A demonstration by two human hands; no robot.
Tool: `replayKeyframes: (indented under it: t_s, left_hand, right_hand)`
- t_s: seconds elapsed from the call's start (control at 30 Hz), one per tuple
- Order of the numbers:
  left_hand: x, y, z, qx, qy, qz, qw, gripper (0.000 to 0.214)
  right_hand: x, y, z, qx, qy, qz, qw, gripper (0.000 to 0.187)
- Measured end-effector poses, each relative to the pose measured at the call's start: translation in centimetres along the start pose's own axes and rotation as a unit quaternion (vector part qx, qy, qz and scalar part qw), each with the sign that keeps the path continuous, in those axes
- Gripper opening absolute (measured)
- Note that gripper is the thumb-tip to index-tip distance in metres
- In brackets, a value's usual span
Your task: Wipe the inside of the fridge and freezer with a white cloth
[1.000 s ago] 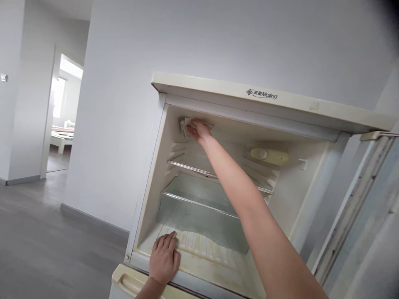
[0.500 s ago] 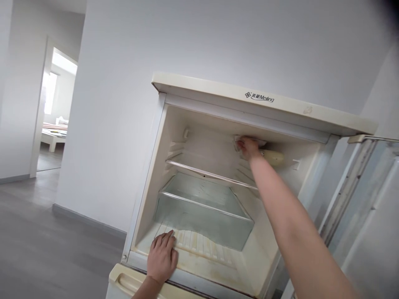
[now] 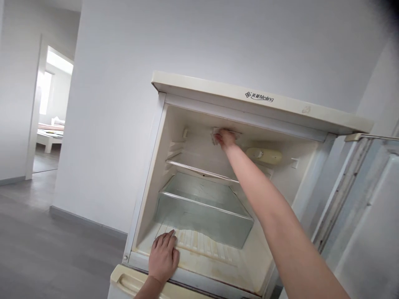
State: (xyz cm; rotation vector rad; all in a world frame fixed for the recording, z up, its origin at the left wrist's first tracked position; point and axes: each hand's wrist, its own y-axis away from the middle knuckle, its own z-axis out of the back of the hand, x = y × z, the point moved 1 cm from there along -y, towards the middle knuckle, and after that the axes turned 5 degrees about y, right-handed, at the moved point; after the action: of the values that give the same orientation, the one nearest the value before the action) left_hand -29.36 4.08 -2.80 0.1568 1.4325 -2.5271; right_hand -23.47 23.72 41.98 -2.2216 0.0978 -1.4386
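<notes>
My right hand (image 3: 227,139) reaches deep into the open refrigerator (image 3: 199,83), closed on a white cloth (image 3: 215,135) that it presses near the top of the back wall, just under the ceiling. Part of the cloth is hidden by the fingers. At the lower left, my left hand (image 3: 163,254) lies flat with fingers stretched out on the front edge of the stained compartment floor (image 3: 215,259). A clear drawer (image 3: 202,218) sits behind it. Above the drawer runs a glass shelf (image 3: 199,167), below my right forearm.
The refrigerator door (image 3: 364,207) stands open on the right. A yellowish lamp and dial housing (image 3: 264,155) juts from the inner right wall. Below is a lower door with a recessed handle (image 3: 131,282). Grey floor (image 3: 77,257) and a doorway lie to the left.
My right hand has slid left along the top of the back wall with the cloth, uncovering the lamp housing. My left hand stays at the floor's front edge.
</notes>
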Motion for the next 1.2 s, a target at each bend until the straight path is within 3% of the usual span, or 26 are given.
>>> replayKeyframes:
  t_s: [0.2,0.3,0.37,0.5,0.77,0.9,1.03,1.2]
  left_hand:
    - [0.2,0.0,0.1,0.003,-0.006,-0.017,1.000,0.026]
    - [0.0,0.1,0.0,0.001,0.003,0.000,1.000,0.026]
    - [-0.1,0.1,0.0,-0.005,0.007,0.012,1.000,0.026]
    - [0.0,0.0,0.1,0.005,0.004,-0.009,1.000,0.025]
    - [-0.1,-0.1,0.5,0.001,-0.002,-0.005,1.000,0.025]
    - [-0.2,-0.1,0.5,0.004,0.004,0.003,1.000,0.025]
    - [-0.4,-0.2,0.7,0.002,0.006,0.009,1.000,0.025]
    - [-0.4,-0.2,0.7,-0.001,0.004,0.002,1.000,0.025]
  right_hand:
    - [0.0,3.9,-7.9,0.119,-0.023,-0.037,0.992,0.013]
    - [-0.1,5.2,-9.8,0.157,-0.034,-0.046,0.986,0.011]
    - [-0.3,5.4,-9.8,0.170,-0.038,-0.045,0.984,0.009]
    - [-0.5,3.9,-6.8,0.151,-0.035,-0.030,0.987,0.008]
    - [1.5,0.0,5.4,0.003,-0.021,0.006,1.000,0.016]
    - [2.9,-0.8,10.3,-0.108,-0.046,0.006,0.993,0.022]
    - [3.7,-0.7,11.3,-0.147,-0.048,-0.004,0.988,0.025]
    - [3.5,0.6,7.3,-0.107,-0.051,-0.007,0.993,0.027]
